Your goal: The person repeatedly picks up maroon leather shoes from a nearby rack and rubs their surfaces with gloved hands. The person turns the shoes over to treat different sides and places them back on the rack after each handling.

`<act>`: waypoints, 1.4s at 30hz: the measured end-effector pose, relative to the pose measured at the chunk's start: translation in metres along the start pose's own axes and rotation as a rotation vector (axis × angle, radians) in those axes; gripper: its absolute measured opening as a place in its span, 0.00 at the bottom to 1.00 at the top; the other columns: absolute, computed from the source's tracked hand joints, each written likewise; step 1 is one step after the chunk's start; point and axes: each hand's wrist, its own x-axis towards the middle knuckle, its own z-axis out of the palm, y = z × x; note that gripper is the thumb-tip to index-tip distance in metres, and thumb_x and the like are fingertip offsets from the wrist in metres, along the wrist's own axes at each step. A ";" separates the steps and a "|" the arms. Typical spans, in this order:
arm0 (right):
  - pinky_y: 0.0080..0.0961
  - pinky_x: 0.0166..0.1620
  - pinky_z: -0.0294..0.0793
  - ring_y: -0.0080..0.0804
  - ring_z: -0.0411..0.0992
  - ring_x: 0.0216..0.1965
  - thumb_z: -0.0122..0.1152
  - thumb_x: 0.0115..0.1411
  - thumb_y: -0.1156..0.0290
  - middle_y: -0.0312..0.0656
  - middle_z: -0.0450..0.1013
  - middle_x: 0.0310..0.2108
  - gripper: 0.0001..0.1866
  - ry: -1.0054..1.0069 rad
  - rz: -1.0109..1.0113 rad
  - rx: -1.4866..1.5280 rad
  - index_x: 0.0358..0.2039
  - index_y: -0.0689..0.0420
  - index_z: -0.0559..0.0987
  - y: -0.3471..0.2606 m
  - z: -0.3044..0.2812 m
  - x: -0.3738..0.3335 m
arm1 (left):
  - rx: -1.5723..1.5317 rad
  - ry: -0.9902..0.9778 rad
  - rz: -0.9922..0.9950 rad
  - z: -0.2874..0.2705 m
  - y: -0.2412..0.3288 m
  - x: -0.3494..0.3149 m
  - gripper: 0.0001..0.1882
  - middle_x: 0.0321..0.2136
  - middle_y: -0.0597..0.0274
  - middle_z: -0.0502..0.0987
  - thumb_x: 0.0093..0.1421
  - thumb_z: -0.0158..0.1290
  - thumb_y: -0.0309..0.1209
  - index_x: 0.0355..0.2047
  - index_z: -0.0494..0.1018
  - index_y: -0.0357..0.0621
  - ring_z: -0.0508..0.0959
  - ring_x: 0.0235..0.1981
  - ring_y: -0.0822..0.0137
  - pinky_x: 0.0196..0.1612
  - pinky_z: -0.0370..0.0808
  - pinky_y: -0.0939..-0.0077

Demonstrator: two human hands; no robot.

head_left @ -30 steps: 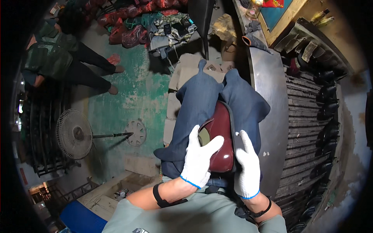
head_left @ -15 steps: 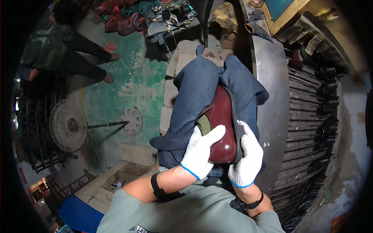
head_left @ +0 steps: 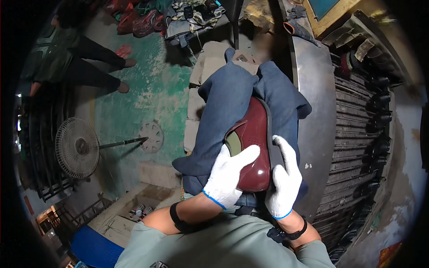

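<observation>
While left fingers (head_left: pixel 246 157) grip a maroon shoe (head_left: pixel 256 139), right fingers (head_left: pixel 288 153) parted, beside sole edge (head_left: pixel 270 130)

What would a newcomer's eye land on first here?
First, the glossy dark-red shoe on the person's blue-denim lap, with the white-gloved left hand gripping it and the white-gloved right hand beside its dark sole. Then the round grey wire-caged fan at left on the scuffed green floor, and the long shiny metal surface right of the lap.
</observation>
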 end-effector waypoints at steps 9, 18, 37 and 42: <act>0.46 0.69 0.73 0.52 0.79 0.63 0.44 0.78 0.35 0.59 0.81 0.57 0.44 -0.017 -0.442 0.038 0.53 0.71 0.84 0.010 -0.007 0.045 | 1.219 -0.035 1.114 0.012 0.019 -0.002 0.43 0.77 0.33 0.63 0.65 0.65 0.35 0.78 0.64 0.37 0.59 0.80 0.33 0.81 0.52 0.44; 0.46 0.60 0.79 0.52 0.83 0.53 0.53 0.77 0.40 0.58 0.84 0.49 0.38 0.016 -0.484 0.248 0.47 0.71 0.86 0.005 -0.015 0.078 | 1.267 -0.415 1.356 0.039 0.044 0.037 0.34 0.53 0.44 0.86 0.45 0.80 0.34 0.54 0.84 0.37 0.85 0.56 0.42 0.62 0.81 0.48; 0.43 0.55 0.81 0.53 0.83 0.47 0.27 0.81 0.42 0.66 0.84 0.45 0.47 0.347 -0.292 0.454 0.44 0.76 0.84 0.019 -0.023 0.097 | 1.305 -0.045 1.562 0.091 0.001 0.049 0.24 0.43 0.51 0.88 0.48 0.78 0.31 0.46 0.86 0.41 0.88 0.44 0.46 0.56 0.86 0.48; 0.44 0.56 0.81 0.53 0.83 0.47 0.28 0.80 0.43 0.66 0.84 0.45 0.46 0.395 -0.240 0.254 0.44 0.76 0.85 0.010 -0.030 0.104 | 1.283 -0.021 1.546 0.095 -0.006 0.055 0.23 0.43 0.49 0.88 0.49 0.77 0.31 0.46 0.86 0.40 0.89 0.44 0.45 0.57 0.86 0.47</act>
